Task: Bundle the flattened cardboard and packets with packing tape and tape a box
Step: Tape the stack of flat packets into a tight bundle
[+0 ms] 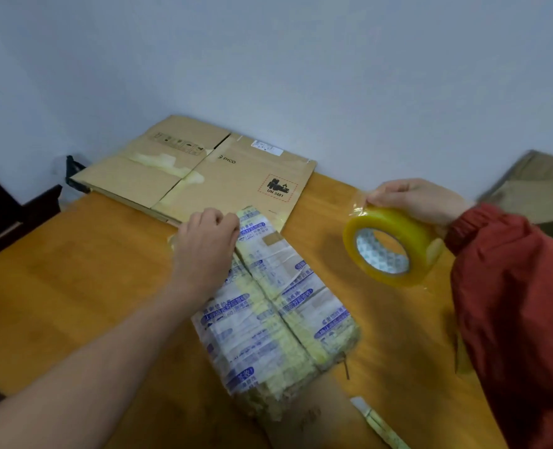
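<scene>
Packet bundle (pixel 275 312), centre of the wooden table (pixel 74 286): printed packets stacked flat and already crossed by yellowish tape bands, the near end lying over a brown sheet. The left hand (pixel 207 241) rests on the bundle's far-left corner with its fingers curled down; whether they pinch an edge or only press cannot be told. The right hand (pixel 418 202), in a red sleeve (pixel 512 303), holds the tape roll (pixel 395 244) in the air to the right of the bundle. Its fingertips are closed on the roll's top edge, where a clear loose end appears to lift.

Likely faults from here, by judgement:
- The free tape end may fold back and stick to itself or to the fingers, since it hangs unsupported.
- The bundle may slide or fan open if tape is pulled across it while only one corner is held down.
- A new band laid slack would leave the stack loose.

Containers:
- The flattened cardboard (pixel 204 170) lies at the far edge against the wall, just beyond the bundle. It is collapsed and holds nothing, and old tape residue shows along its seam.
- A brown box (pixel 534 189) stands at far right, off the table. It is blurred, so its contents cannot be told.
- A pale strip (pixel 379 422) lies near the table's near edge — its identity is unclear.
</scene>
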